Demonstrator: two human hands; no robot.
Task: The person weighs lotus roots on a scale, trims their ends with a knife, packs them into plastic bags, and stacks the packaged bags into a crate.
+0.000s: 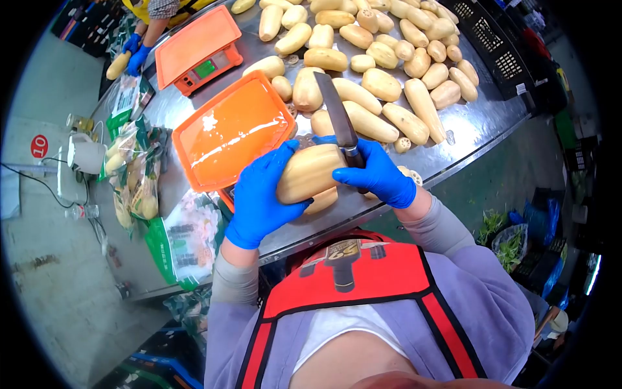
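My left hand point(262, 194), in a blue glove, is wrapped round the left end of a thick pale lotus root piece point(310, 174). My right hand point(379, 174), also gloved in blue, is closed round the handle of a knife point(337, 111), its broad blade pointing up and away over the table. The right thumb lies against the root's right end. Beneath the held piece another root piece point(322, 201) rests on the metal table. Just left of my hands sits an orange scale with a wet tray point(233, 133).
Many lotus roots point(382, 84) cover the table's far side. A second orange scale point(197, 48) stands at the back left, near a co-worker's blue-gloved hands point(137, 55). Bagged roots point(139, 172) and printed bags point(188, 236) lie at left; a black crate point(489, 48) is at right.
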